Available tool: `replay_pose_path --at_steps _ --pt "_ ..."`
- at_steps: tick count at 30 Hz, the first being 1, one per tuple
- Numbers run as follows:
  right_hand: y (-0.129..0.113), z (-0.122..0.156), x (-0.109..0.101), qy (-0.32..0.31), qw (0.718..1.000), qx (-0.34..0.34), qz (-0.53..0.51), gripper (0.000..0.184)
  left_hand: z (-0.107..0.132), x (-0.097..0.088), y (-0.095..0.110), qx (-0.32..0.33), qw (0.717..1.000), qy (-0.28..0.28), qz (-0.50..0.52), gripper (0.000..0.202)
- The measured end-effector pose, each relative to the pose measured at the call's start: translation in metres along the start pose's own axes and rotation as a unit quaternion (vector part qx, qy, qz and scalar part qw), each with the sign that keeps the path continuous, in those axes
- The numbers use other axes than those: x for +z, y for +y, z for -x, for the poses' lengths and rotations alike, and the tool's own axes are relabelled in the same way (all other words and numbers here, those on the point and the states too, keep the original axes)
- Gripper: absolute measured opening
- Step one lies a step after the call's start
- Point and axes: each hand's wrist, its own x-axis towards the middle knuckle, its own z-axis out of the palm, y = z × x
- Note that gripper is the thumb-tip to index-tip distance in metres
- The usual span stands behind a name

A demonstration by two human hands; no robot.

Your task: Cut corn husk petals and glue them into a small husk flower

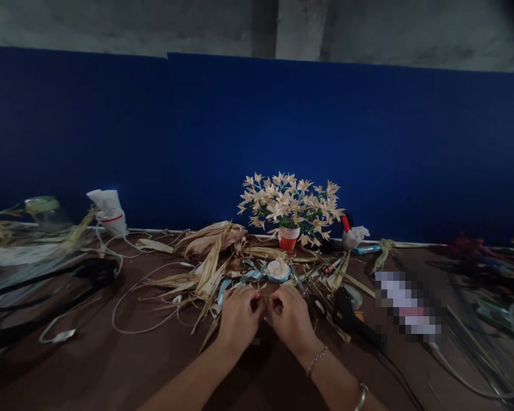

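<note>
My left hand (241,314) and my right hand (289,317) meet at the middle of the brown table, thumbs and fingers pinched toward each other. Whatever lies between the fingertips is too small and dark to make out. Just beyond them sits a small round blue-rimmed dish (278,276) with pale pieces in it. A pale blue ribbon-like strip (252,275) curls beside the dish. Dried corn husks (212,274) lie heaped past my left hand. Behind, a bunch of cream husk-like flowers (282,197) stands in a red and white cup (288,238).
A black glue gun (355,317) with a cord lies right of my right hand, near scissors (318,305). Farther right is a blurred-out power strip (406,305). White cable (115,311) loops at left, by a black strap-like object (98,273). A blue panel (197,142) borders the back.
</note>
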Motion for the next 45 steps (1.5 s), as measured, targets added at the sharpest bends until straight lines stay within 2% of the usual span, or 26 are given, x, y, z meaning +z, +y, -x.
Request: replay_pose_path --at_steps 5,7,9,12,15,18,21,25,28,32,35,39,43,45 --pt "0.007 -0.003 -0.008 0.025 0.998 0.048 0.01 0.015 -0.005 -0.005 -0.016 -0.03 0.999 0.027 -0.01 0.015" --pt "0.012 -0.005 -0.014 -0.013 0.999 0.053 0.0 0.016 -0.01 -0.011 -0.025 -0.046 0.998 0.053 0.001 0.016" --pt "0.016 -0.007 -0.019 -0.069 0.997 0.03 -0.003 0.016 -0.015 -0.019 -0.033 -0.06 0.995 0.072 0.018 0.02" --pt "0.019 -0.007 -0.02 -0.129 0.991 0.002 0.03 0.015 -0.021 -0.027 -0.041 -0.085 0.993 0.074 0.013 0.029" --pt "0.02 -0.004 -0.016 -0.168 0.983 -0.007 0.079 0.018 -0.022 -0.028 -0.046 -0.096 0.992 0.085 0.014 0.033" --pt "0.02 -0.001 -0.014 -0.184 0.978 -0.008 0.101 0.02 -0.023 -0.024 -0.05 -0.092 0.991 0.094 0.03 0.024" --pt "0.022 -0.003 -0.016 -0.176 0.979 0.013 0.099 0.021 -0.024 -0.021 -0.054 -0.065 0.992 0.096 0.058 0.021" --pt "0.029 -0.007 -0.02 -0.132 0.988 0.063 0.041 0.031 -0.023 -0.018 -0.057 -0.046 0.994 0.08 0.064 0.03" --pt "0.035 -0.008 -0.02 -0.096 0.992 0.082 0.004 0.042 -0.023 -0.015 -0.06 -0.045 0.994 0.094 0.044 0.019" --pt "0.04 -0.007 -0.021 -0.074 0.993 0.091 0.015 0.047 -0.024 -0.013 -0.065 -0.054 0.995 0.077 0.034 0.023" --pt "0.039 -0.007 -0.021 -0.072 0.993 0.086 0.025 0.047 -0.029 -0.021 -0.068 -0.072 0.996 0.054 0.027 0.026" --pt "0.034 -0.008 -0.021 -0.068 0.994 0.07 0.049 0.043 -0.04 -0.041 -0.069 -0.12 0.992 0.008 -0.034 0.031" --pt "0.032 -0.007 -0.019 -0.065 0.993 0.065 0.068 0.035 -0.05 -0.056 -0.071 -0.142 0.983 -0.028 -0.116 0.021" --pt "0.034 -0.006 -0.017 -0.062 0.995 0.058 0.054 0.033 -0.054 -0.059 -0.075 -0.141 0.979 -0.03 -0.143 0.031"
